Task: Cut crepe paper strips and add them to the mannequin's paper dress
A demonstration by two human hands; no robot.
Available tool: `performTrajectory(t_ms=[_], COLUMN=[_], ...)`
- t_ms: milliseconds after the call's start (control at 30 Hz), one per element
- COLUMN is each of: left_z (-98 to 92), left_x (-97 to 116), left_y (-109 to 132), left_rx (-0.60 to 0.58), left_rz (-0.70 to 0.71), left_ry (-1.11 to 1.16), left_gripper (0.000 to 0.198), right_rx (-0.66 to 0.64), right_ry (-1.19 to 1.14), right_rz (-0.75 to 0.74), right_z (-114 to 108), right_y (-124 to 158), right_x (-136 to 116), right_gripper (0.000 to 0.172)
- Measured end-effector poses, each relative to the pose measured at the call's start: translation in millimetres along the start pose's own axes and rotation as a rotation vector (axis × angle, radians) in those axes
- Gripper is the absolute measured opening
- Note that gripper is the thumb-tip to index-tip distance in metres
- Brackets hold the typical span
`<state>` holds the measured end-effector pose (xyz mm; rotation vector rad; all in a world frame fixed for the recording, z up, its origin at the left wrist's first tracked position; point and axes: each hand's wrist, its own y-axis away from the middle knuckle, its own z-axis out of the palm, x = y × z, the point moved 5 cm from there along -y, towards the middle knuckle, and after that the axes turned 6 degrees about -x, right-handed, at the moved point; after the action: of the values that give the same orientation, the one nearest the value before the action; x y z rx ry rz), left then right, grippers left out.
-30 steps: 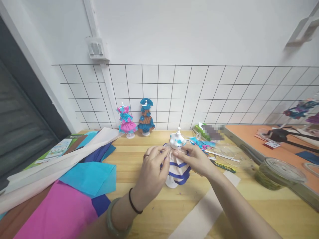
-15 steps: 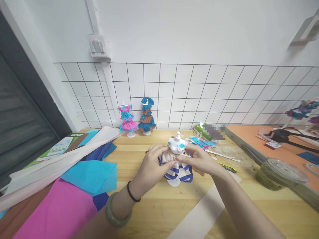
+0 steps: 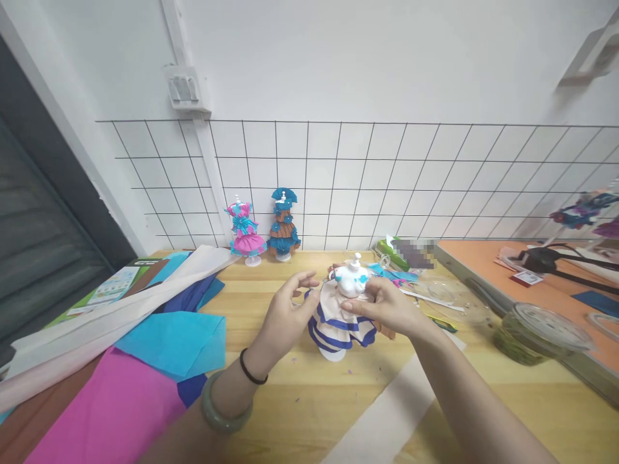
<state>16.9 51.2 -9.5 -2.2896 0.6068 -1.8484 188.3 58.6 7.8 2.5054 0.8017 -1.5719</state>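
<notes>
A miniature white dress form [image 3: 351,285] with small blue decorations on its bust stands upright on the table. Round its waist sits a cream crepe-paper skirt [image 3: 336,316] with dark blue bands, flaring over the white base. My right hand [image 3: 394,309] grips the skirt at the waist, thumb in front and fingers at the right side. Beside the skirt's left edge is my left hand [image 3: 289,310], fingers apart and curved; its thumb tip is close to the paper, and I cannot tell if it touches.
Two dressed forms, one pink and blue [image 3: 247,235], one teal and brown [image 3: 284,229], stand by the wall. Coloured paper sheets [image 3: 174,338] cover the left side. A cream strip [image 3: 387,412] lies in front. To the right are a cutter [image 3: 442,323] and a ribbon roll [image 3: 536,335].
My left hand has let go of the skirt and opened to the left. The skirt now spreads wider, and the form has shifted slightly right. My right hand stays at the waist.
</notes>
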Motion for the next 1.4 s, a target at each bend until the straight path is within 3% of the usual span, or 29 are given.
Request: performTrajectory(t_ms=[133, 333, 667, 1067, 1400], left_z=[2.2, 9.0, 13.8, 15.7, 14.8], left_x=[-10.5, -11.5, -22.0, -33.7, -33.3], left_y=[-4.5, -3.4, -4.2, -6.0, -7.2], left_rx=[-0.073, -0.136, -0.151, -0.16, -0.127], left_rz=[-0.165, -0.249, -0.404, -0.411, -0.388], left_ry=[0.212, 0.495, 0.82, 0.844, 0.76], left_gripper=[0.035, 0.041, 0.026, 0.024, 0.026], right_rx=[-0.084, -0.129, -0.151, -0.209, -0.209], right_ry=[-0.033, -0.015, -0.005, -0.034, -0.074], right_rz=[0.015, -0.045, -0.086, -0.136, -0.09], right_z=[2.1, 6.4, 7.7, 11.7, 11.5], right_y=[0.9, 0.5, 1.1, 0.5, -1.6], right_x=[-0.8, -3.0, -6.1, -7.7, 0.8], right_gripper=[0.029, 0.044, 0.033, 0.034, 0.04])
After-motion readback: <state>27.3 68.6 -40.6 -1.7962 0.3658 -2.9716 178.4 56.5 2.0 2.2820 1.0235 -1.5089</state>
